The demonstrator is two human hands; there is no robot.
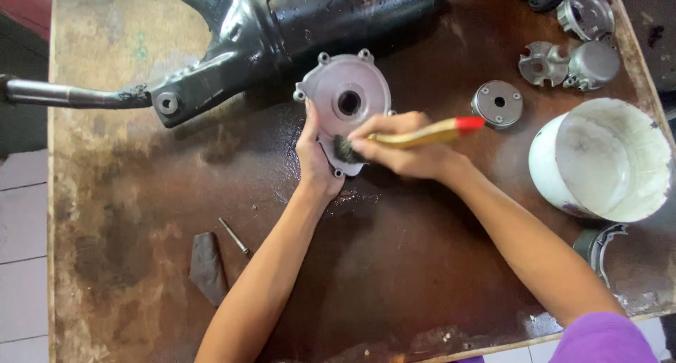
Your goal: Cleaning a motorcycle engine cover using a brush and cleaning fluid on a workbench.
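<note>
A round grey metal engine cover [345,99] with a centre hole and several bolt lugs lies on the wet brown table [394,264]. My left hand [314,159] grips its lower left edge. In my right hand [401,146] is a paintbrush [422,133] with a yellow wooden handle and a red tip. The dark bristles press against the cover's lower edge, between my two hands.
A large black oily engine casing [296,25] with a grey bar stretches across the top. A white bucket [605,159] stands at the right. Small grey metal parts [497,104] lie at the upper right. A dark rag [208,267] and a thin pin [233,236] lie at the lower left.
</note>
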